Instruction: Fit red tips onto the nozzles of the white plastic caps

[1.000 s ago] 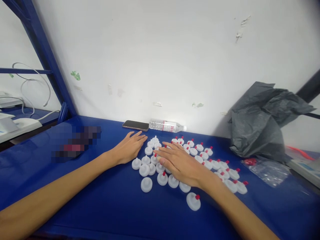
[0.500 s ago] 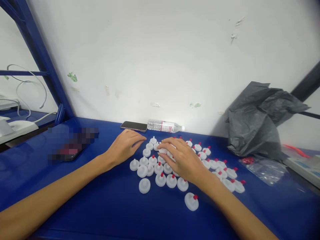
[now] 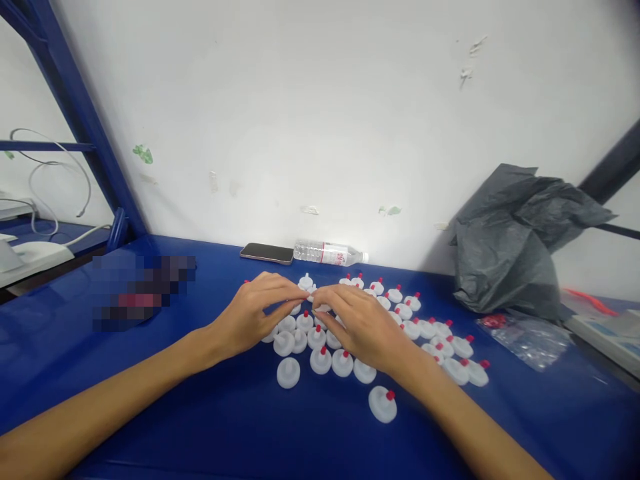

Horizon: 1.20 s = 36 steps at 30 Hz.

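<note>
My left hand (image 3: 265,307) is closed in a pinch, thumb and fingertips together close to the right fingertips. Whatever lies in that pinch is too small to make out. My right hand (image 3: 363,323) curls its fingers and thumb round a white round cap with a nozzle (image 3: 323,309), partly hidden by the fingers. Below and around both hands lie several similar white nozzle caps. Those at the left, such as one bare cap (image 3: 289,373), show no red tip. Many at the middle and right carry red tips, like a red-tipped cap (image 3: 383,405) at the front.
A phone (image 3: 267,253) and a clear water bottle (image 3: 330,253) lie along the wall. At the right are a grey plastic bag (image 3: 510,247) and a clear bag (image 3: 530,340) with red pieces. A pixelated dark object (image 3: 145,293) lies at the left of the blue table (image 3: 210,420).
My left hand has moved right, and its fingertips now meet those of my right hand. The right hand has barely moved and still holds the white cap.
</note>
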Tool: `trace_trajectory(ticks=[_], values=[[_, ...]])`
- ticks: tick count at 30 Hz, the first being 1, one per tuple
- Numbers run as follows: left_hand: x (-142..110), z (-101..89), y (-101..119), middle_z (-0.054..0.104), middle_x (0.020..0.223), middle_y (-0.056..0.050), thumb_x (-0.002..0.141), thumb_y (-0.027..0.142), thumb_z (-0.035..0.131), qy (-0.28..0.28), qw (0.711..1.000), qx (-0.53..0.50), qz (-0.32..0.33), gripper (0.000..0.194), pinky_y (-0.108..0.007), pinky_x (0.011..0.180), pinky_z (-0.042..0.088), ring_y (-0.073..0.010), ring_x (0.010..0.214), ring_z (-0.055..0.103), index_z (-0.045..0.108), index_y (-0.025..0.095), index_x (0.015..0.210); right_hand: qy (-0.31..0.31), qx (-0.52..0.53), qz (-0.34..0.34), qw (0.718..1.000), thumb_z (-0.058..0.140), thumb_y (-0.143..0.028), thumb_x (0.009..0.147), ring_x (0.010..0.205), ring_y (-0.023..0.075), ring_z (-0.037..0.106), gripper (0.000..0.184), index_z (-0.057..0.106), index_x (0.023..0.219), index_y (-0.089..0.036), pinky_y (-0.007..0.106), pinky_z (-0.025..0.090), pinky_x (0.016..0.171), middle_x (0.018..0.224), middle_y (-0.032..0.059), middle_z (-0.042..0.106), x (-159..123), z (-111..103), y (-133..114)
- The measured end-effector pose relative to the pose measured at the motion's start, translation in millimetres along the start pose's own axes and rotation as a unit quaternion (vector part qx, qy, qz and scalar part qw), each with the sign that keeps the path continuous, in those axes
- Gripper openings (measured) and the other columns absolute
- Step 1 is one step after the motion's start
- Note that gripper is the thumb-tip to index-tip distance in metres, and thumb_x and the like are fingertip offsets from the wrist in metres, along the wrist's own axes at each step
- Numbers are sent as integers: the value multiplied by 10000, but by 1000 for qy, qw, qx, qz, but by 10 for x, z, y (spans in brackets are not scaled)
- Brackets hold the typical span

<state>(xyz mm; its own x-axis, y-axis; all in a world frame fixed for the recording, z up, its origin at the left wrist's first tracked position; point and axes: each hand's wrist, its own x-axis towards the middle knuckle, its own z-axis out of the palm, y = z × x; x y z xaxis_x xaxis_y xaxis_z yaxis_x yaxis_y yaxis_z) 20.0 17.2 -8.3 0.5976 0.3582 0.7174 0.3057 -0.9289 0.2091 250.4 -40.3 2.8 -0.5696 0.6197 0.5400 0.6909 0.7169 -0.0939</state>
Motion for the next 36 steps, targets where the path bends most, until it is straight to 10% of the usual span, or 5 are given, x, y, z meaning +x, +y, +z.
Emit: trace_trajectory(ticks=[11, 19, 36], values=[[-10, 14, -45, 748, 1020, -41, 971, 261, 589, -9, 999, 17, -36, 209, -290, 820, 504, -162, 918, 668, 686, 202, 1146, 86, 51, -15, 995, 528, -174, 992, 1151, 216, 622, 57, 549, 989, -227, 390, 551, 923, 1170, 96, 678, -23, 19, -29], [-30, 49, 11, 718, 961, -28, 1008, 222, 509, -7, 1000, 3, -29, 170, -290, 805, 466, -145, 859, 623, 674, 193, 1037, 89, 11, -16, 996, 496, -219, 1016, 1171, 238, 621, 292, 505, 1308, -223, 401, 587, 894, 1138, 101, 696, -38, 39, -76], [15, 42, 148, 725, 926, -9, 1013, 236, 507, -9, 995, -41, -95, 190, -307, 796, 420, -145, 822, 610, 693, 204, 996, 117, -37, -81, 989, 527, -62, 955, 1282, 226, 554, 176, 588, 1026, -212, 411, 536, 1035, 1311, 84, 662, -60, 94, -56]])
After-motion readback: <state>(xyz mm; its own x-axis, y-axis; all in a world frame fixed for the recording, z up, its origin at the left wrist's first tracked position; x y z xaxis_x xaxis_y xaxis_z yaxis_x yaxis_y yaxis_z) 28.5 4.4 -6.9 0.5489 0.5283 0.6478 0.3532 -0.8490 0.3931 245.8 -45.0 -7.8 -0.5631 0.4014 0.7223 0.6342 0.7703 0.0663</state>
